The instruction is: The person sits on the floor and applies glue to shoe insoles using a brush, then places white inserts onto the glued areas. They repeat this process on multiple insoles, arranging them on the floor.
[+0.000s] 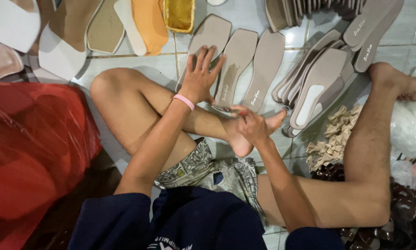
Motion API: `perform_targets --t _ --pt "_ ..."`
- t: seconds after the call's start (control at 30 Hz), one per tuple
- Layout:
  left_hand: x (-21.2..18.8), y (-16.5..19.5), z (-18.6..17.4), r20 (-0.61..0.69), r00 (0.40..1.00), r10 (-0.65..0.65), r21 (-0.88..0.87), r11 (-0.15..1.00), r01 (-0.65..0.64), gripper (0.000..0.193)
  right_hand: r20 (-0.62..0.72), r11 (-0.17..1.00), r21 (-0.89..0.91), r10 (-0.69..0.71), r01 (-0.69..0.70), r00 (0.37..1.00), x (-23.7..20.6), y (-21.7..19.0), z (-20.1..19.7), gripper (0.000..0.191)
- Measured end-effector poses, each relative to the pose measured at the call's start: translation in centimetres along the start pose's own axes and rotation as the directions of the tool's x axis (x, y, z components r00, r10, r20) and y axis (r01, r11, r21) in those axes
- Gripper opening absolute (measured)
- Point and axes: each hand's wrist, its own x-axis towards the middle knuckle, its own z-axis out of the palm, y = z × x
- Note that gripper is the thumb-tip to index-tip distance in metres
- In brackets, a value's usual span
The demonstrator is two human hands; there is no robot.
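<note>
My left hand (201,76) lies flat with fingers spread on the leftmost of three taupe shoe insoles (207,44) laid side by side on the tiled floor. A pink band circles that wrist. My right hand (250,122) hovers at the lower end of the middle insole (233,65), fingers curled, pinching something small that I cannot make out. The third insole (266,62) lies to the right, untouched. My legs are folded under both arms.
A stack of taupe insoles (317,83) sits at right, more at top right (370,23). Beige bows (335,134) and dark straps (402,208) lie by my right leg. A red plastic bag (29,148) fills the left; orange and white soles (147,21) lie above.
</note>
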Motion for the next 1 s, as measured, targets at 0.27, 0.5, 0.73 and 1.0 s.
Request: perform_targets --t 0.27,0.5,0.73,1.0 --pt "-0.1 0.1 -0.3 -0.020 1.000 0.004 0.003 1.000 -0.004 0.150 -0.026 0.989 0.067 0.137 -0.135 0.990 2.4 -1.7 -1.1 0.015" --pt "-0.1 0.2 -0.3 -0.036 0.999 0.003 -0.013 1.000 -0.003 0.148 -0.041 0.991 0.135 0.032 -0.026 0.999 4.5 -2.1 -0.4 0.018" --pt "0.0 0.2 -0.6 0.026 1.000 -0.003 -0.020 1.000 0.003 0.153 -0.106 0.989 0.059 0.144 -0.138 0.984 8.3 -1.0 -1.1 0.012" --pt "-0.1 0.4 -1.1 0.040 0.999 -0.014 -0.026 1.000 0.015 0.154 -0.258 0.978 0.185 0.141 -0.094 0.956 11.1 1.3 -1.8 0.020"
